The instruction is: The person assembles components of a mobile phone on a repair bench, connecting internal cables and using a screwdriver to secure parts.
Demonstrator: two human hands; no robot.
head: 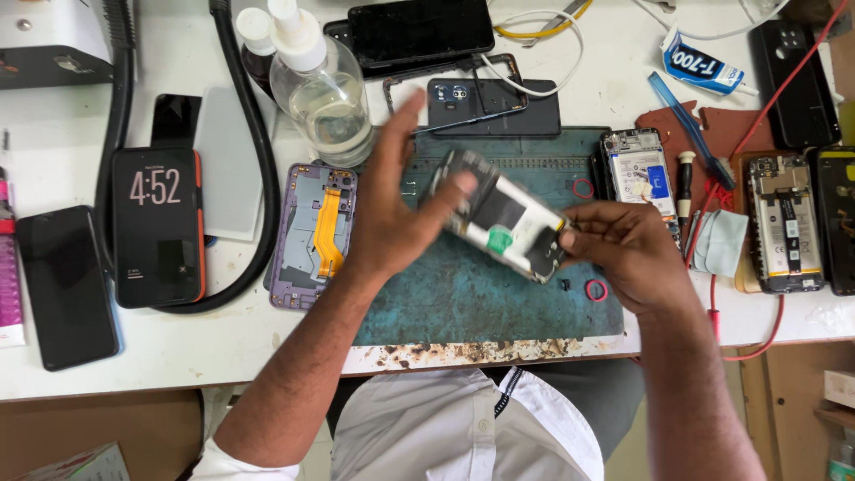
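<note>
Holding an opened phone [501,216] above the green mat [463,294], we see both hands at its ends. The right hand [628,254] grips the phone's right end, fingers closed round its edge. The left hand [392,200] is spread wide, thumb tip on the phone's left end and the other fingers lifted clear. The phone is tilted, left end higher and farther, its white and black insides showing; it is blurred.

Left of the mat lies a purple phone frame [313,233] with an orange ribbon cable. Just beyond it stand a clear spray bottle [322,89] and a smaller dark bottle [256,44]. Farther left we find an orange-edged phone [158,227] with a lit screen, a black hose [254,151] curving round it, and a dark phone [67,287] at the table's left. To the right sit two more opened phones [638,169] [784,223], a blue brush [690,129], a glue tube [704,64] and a red wire [784,85].
</note>
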